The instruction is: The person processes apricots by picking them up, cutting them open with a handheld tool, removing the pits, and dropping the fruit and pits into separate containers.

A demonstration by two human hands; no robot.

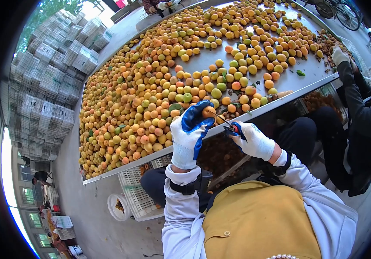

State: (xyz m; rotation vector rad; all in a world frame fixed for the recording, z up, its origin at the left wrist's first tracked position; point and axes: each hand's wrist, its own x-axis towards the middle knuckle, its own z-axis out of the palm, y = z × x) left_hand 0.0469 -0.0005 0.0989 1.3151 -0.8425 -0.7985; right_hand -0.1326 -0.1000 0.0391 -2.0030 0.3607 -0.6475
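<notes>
Above the near edge of a metal-topped table (201, 58), my left hand (193, 129), in a white glove with a blue coated palm, holds an apricot (208, 112) between thumb and fingers. My right hand (251, 137), gloved alike, grips a small knife (225, 121) with a partly red handle. Its thin blade reaches the apricot's right side; how deep it sits cannot be told. Many whole apricots (133, 106), yellow, orange and some greenish, cover much of the tabletop. Apricot pieces or pits (232, 113) lie close beyond my hands, with a few leaves among them.
White plastic crates (146, 197) stand below the table, beside a white bucket (119, 207). A co-worker (363, 119) sits at the right, one gloved hand at a pile of pits or scraps (327, 45). Another person (159, 8) is across the table. Stacked crates (52, 84) rise at left.
</notes>
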